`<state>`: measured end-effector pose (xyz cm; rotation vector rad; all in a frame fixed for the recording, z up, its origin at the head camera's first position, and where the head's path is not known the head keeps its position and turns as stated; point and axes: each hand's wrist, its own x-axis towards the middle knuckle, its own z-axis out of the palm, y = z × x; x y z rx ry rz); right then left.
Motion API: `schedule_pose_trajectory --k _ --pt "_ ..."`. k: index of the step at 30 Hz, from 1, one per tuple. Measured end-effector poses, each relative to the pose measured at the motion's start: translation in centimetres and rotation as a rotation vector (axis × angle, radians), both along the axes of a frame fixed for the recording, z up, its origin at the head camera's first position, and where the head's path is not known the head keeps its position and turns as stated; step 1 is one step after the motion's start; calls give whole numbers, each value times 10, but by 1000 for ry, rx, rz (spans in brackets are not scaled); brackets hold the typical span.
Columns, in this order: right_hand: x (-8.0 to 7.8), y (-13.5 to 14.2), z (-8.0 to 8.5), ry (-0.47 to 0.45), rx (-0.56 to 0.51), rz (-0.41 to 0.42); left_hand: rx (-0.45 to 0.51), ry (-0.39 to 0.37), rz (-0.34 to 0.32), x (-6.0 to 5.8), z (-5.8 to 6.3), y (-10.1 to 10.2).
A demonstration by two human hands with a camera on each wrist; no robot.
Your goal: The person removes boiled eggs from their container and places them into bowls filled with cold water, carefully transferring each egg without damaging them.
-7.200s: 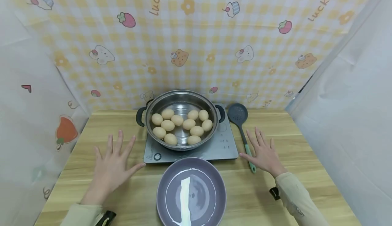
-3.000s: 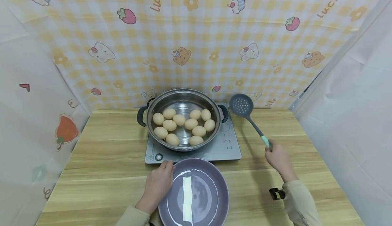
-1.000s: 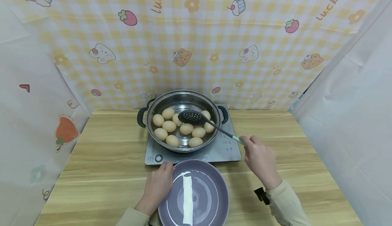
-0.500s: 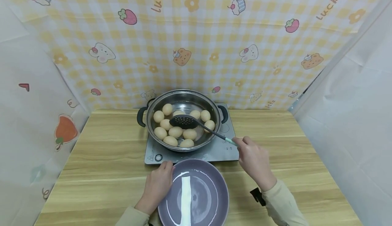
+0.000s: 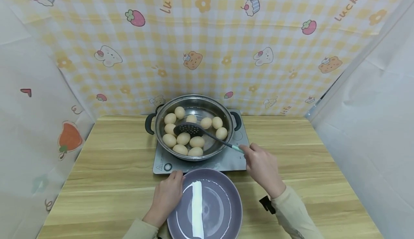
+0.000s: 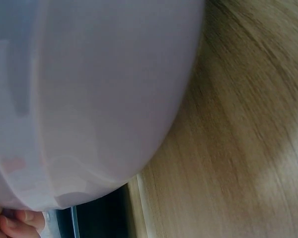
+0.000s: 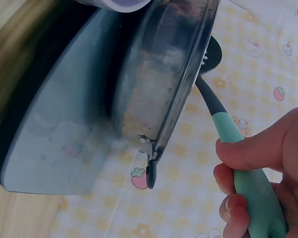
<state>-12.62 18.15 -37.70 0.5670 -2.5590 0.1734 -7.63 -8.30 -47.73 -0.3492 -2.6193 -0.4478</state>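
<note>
Okay, your right hand (image 5: 263,165) curls round the skimmer (image 5: 189,128), likely to reach eggs (image 5: 197,142); left hand (image 5: 166,196) grips plate (image 5: 218,210), probably steadying it.

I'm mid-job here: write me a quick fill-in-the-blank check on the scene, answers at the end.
The right hand grips the skimmer by its pale ____ handle.
The hand at the rim of the plate is the person's ____ one.
The pot has two handles colored ____.
The eggs are inside the ____, not on the plate.
Missing words: green; left; black; pot.
</note>
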Motion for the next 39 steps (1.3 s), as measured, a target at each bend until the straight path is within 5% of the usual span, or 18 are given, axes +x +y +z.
schedule_pose_trajectory --k 39 --pt "-24 -19 10 -227 -27 27 10 7 -3 -1 -2 1"
